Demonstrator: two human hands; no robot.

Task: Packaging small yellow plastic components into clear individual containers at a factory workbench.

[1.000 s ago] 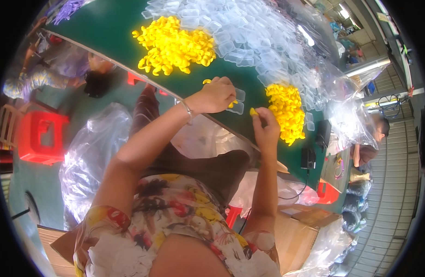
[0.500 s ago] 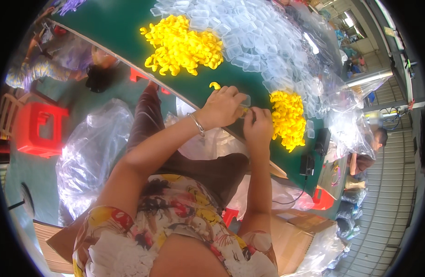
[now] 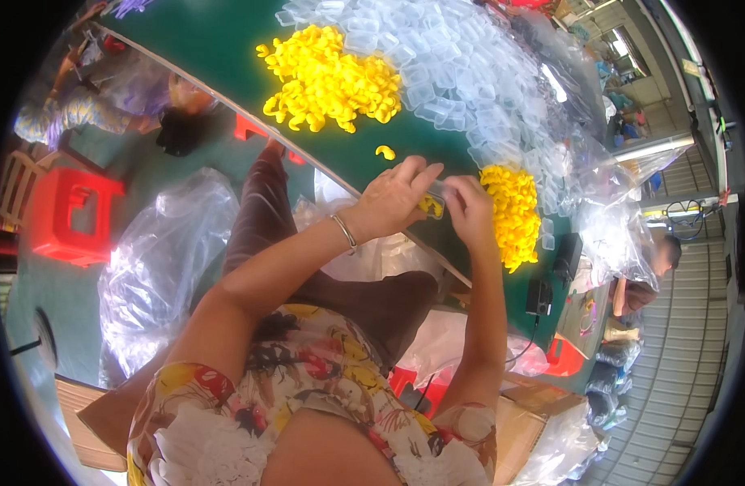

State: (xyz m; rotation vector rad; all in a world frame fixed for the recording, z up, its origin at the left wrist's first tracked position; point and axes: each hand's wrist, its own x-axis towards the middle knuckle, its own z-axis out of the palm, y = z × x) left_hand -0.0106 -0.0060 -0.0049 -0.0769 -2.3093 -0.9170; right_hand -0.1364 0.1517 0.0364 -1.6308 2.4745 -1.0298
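My left hand [image 3: 395, 199], a metal bangle on its wrist, holds a small clear plastic box [image 3: 430, 206] at the table's near edge. Yellow pieces show inside the box. My right hand [image 3: 472, 212] meets it from the other side, thumb and fingers closed on its clear upper edge. Just beyond my left hand a single curved yellow piece [image 3: 385, 151] lies on the green table [image 3: 324, 158]. One heap of such yellow pieces [image 3: 514, 219] sits beside my right hand, and a larger yellow heap [image 3: 332, 81] is farther off to the left.
Many clear plastic boxes [image 3: 478, 89] are spread behind the yellow heaps. A black power adapter [image 3: 539, 297] with a cable sits at the table's right end. Left of me are a red stool [image 3: 77, 215] and a large clear plastic bag [image 3: 166, 275]. Other people are nearby.
My right hand has shifted right, its fingers now at the box's upper edge. More of the box and its yellow contents shows between my hands. The view has moved slightly.
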